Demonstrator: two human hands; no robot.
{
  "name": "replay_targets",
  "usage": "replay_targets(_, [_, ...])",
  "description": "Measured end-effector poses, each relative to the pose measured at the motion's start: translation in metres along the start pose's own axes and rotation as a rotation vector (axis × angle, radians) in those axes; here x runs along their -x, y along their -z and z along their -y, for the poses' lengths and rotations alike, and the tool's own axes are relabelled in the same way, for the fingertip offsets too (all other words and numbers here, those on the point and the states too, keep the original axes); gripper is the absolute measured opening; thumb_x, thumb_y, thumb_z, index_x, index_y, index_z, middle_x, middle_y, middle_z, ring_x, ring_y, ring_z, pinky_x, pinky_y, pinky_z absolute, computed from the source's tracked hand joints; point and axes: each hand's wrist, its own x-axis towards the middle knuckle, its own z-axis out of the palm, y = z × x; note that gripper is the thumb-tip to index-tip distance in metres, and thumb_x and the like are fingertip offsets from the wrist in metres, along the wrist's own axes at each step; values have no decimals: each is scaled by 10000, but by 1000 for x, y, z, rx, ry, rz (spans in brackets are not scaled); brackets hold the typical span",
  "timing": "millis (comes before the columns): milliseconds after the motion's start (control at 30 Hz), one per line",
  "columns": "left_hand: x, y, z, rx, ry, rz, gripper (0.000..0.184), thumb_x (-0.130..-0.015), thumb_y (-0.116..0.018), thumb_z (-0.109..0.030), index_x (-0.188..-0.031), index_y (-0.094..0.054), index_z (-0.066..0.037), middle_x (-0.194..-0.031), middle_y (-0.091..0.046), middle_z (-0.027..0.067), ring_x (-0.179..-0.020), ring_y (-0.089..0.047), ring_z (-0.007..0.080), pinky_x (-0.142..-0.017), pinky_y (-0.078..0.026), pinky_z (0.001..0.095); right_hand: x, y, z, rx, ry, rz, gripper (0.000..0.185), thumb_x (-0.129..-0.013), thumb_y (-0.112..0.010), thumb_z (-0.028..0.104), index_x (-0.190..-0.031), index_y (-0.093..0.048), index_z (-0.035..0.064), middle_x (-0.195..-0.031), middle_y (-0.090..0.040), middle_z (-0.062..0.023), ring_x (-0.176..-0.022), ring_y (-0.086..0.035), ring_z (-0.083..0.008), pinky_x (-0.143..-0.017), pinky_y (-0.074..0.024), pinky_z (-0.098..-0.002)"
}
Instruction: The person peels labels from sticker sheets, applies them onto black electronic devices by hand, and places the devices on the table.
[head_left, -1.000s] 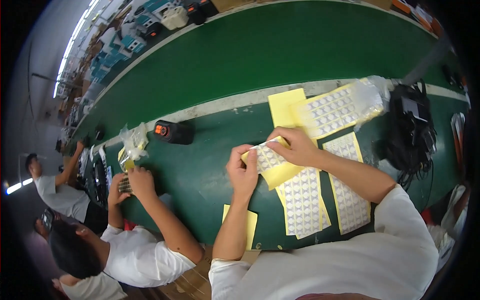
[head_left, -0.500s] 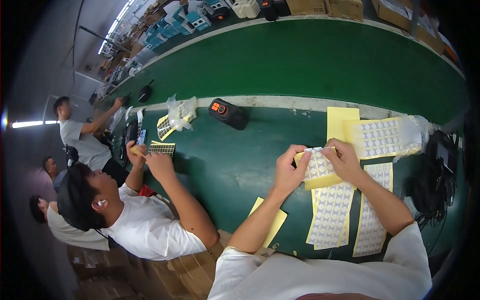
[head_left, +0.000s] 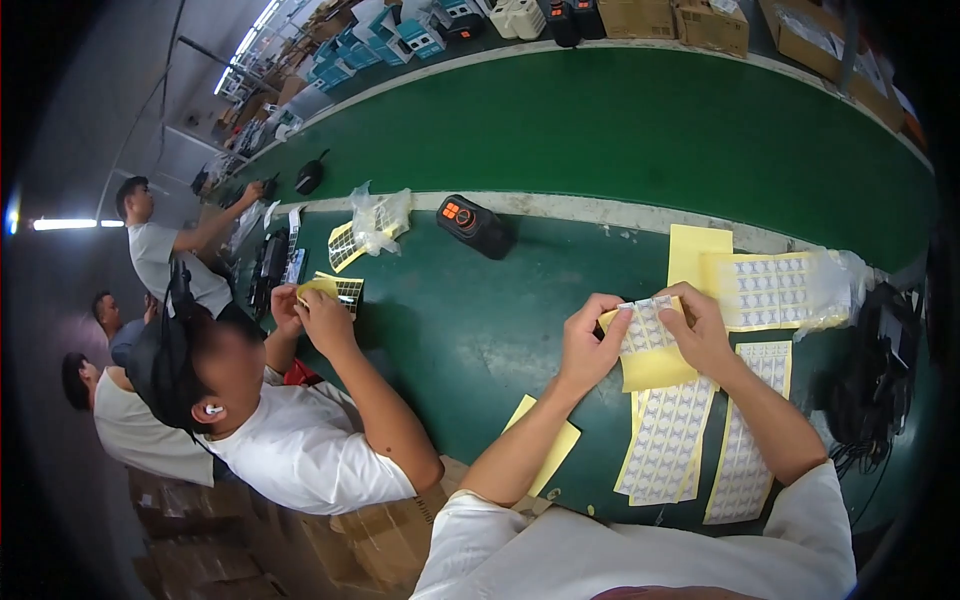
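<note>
Between my two hands is a yellow-backed sticker sheet with rows of small white printed labels; its lower part is bare yellow. My left hand pinches its left edge, thumb on the front. On the other side my right hand grips the upper right corner with thumb and fingers. Below the held sheet, a stack of label sheets lies on the green table, partly covered by it. Another label sheet rests under my right forearm. A plain yellow sheet lies beside my left forearm.
A black device with orange buttons stands near the conveyor belt. At right are a label sheet in a plastic bag and black devices with cables. To my left a co-worker handles a yellow sheet.
The view has shifted slightly, so the scene sits a little further right. My hands keep hold of the sticker sheet, whose bare lower part shows more. The co-worker's hands have turned their yellow sheet.
</note>
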Motion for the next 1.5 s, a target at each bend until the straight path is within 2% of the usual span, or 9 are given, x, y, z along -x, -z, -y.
replay_targets(67, [0, 1, -1, 2, 8, -21, 93, -907, -607, -62, -948, -571, 13, -828, -609, 8, -724, -545, 34, -598, -442, 194, -1, -3, -3, -79, 42, -42, 123, -905, -605, 116, -891, -581, -3, -703, -577, -23, -640, -494, -64, -564, -400, -239])
replay_targets(167, [0, 1, -3, -54, 22, 6, 93, -911, -603, -64, -953, -568, 11, -831, -604, 4, -729, -544, 37, -607, -443, 194, 0, 2, -8, 28, 48, -8, 102, -890, -613, 87, -915, -585, -8, -727, -600, -40, -659, -522, -66, -578, -414, -238])
replay_targets(233, [0, -1, -2, -32, -5, -34, 90, -876, -626, -69, -912, -587, 4, -752, -627, 49, -638, -553, 83, -562, -440, 243, 0, 3, -9, 43, -20, 8, 96, -889, -609, 83, -904, -584, -9, -712, -592, -39, -646, -510, -64, -568, -409, -237])
replay_targets(367, [-1, -1, -2, -13, -24, -37, 89, -875, -621, -65, -918, -587, 5, -755, -627, 58, -644, -561, 95, -569, -445, 248, 0, 5, -10, 58, -59, 14, 98, -887, -613, 83, -896, -585, -11, -695, -584, -36, -633, -500, -62, -555, -402, -238])
replay_targets(433, [0, 1, 1, -38, -41, 15, 89, -914, -588, -55, -976, -574, 8, -854, -604, 11, -743, -540, 41, -619, -445, 199, 0, 3, -11, 34, -25, 9, 101, -885, -617, 84, -890, -586, -12, -679, -573, -33, -615, -488, -60, -537, -392, -239])
replay_targets(567, [-1, 0, -1, -40, -22, 20, 94, -916, -587, -59, -980, -575, 10, -852, -604, 11, -745, -540, 42, -625, -447, 201, 0, 4, -5, 61, -18, 16, 108, -884, -621, 88, -893, -586, -13, -677, -571, -33, -602, -485, -61, -526, -387, -241])
replay_targets(633, [-1, -2, -4, -28, -19, -36, 89, -882, -611, -64, -931, -592, 8, -774, -634, 61, -670, -567, 93, -592, -455, 249, 0, 4, -9, 76, -22, 22, 113, -885, -622, 94, -897, -585, -12, -677, -574, -40, -589, -483, -65, -521, -387, -242])
replay_targets(1233, [-1, 0, -11, -63, -15, -8, 99, -891, -607, -82, -937, -589, 4, -758, -629, 64, -663, -568, 96, -588, -455, 249, 0, 3, -9, 49, -41, 32, 100, -899, -597, 85, -918, -574, -10, -730, -588, -45, -663, -509, -72, -584, -413, -237])
replay_targets(1500, [-2, 1, -13, -123, -64, -24, 102, -892, -600, -78, -949, -572, 1, -789, -628, 98, -694, -585, 129, -619, -465, 275, -2, 2, -6, 151, 33, -8, 102, -891, -596, 88, -851, -573, -2, -684, -577, -40, -618, -502, -78, -545, -400, -249])
